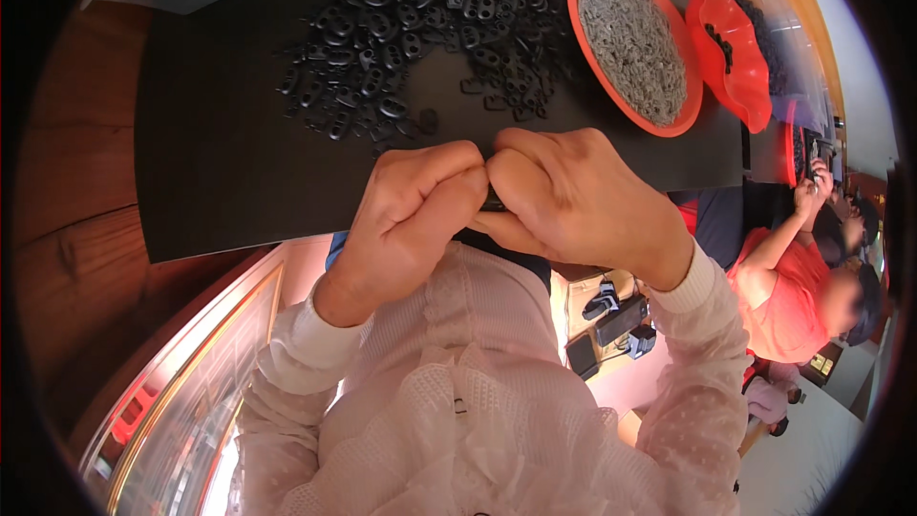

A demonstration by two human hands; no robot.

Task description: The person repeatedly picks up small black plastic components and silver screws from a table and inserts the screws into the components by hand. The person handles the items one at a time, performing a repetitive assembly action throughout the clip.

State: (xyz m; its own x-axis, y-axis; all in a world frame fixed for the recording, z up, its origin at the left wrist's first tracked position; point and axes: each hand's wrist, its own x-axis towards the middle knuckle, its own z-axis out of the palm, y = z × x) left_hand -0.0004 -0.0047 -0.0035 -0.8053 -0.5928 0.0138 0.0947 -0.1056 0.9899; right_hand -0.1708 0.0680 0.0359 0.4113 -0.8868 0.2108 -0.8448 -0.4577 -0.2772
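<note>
At the near edge of the black table (229, 182), my left hand (420, 210) and my right hand (587, 196) meet knuckle to knuckle. Both are closed, thumbs and bent fingers pressed together. A sliver of something dark shows between them, but the fingers hide its shape. Just beyond my hands spreads a pile of black plastic cord-lock pieces (373, 76), many of them oval with two round holes. Open-framed black pieces (516, 86) lie at the pile's right side. To the right, an orange-red bowl (696, 96) is full of small silvery metal springs (630, 48).
A wavy-rimmed red dish (735, 86) with a few black pieces stands right of the bowl. Past it sits a heap of black parts (759, 33). A co-worker in a red top (788, 296) works farther right. Black devices (621, 320) lie below the table edge.
</note>
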